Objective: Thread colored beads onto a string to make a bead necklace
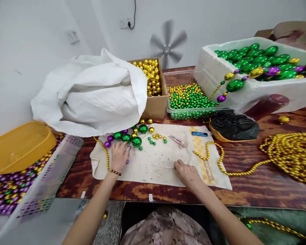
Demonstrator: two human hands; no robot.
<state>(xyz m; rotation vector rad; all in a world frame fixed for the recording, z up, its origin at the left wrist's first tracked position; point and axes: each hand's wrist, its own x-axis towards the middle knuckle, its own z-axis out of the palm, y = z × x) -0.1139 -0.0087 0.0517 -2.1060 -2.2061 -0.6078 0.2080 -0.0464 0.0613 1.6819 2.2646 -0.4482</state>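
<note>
My right hand [187, 173] pinches a long thin needle [163, 166], which points left over the cream cloth [142, 173]. A pale thread seems to trail from that hand to the right. Fingers apart, my left hand [119, 156] rests at the near edge of a loose group of beads. Large green beads [136, 142] lie just beyond its fingertips, with purple beads [107, 144] to the left and small purple ones [128, 161] beside the thumb. Gold beads [151, 130] and tiny green beads [154, 143] sit farther right. Small scissors [177, 141] lie on the cloth.
A white sack [99, 98], a carton of gold beads [154, 105], a clear tub [188, 110] and a foam box [221, 92] line the back. Gold bead strands [293, 156] are heaped right. A white basket [58, 170] of beads stands left. A fan [166, 50] spins behind.
</note>
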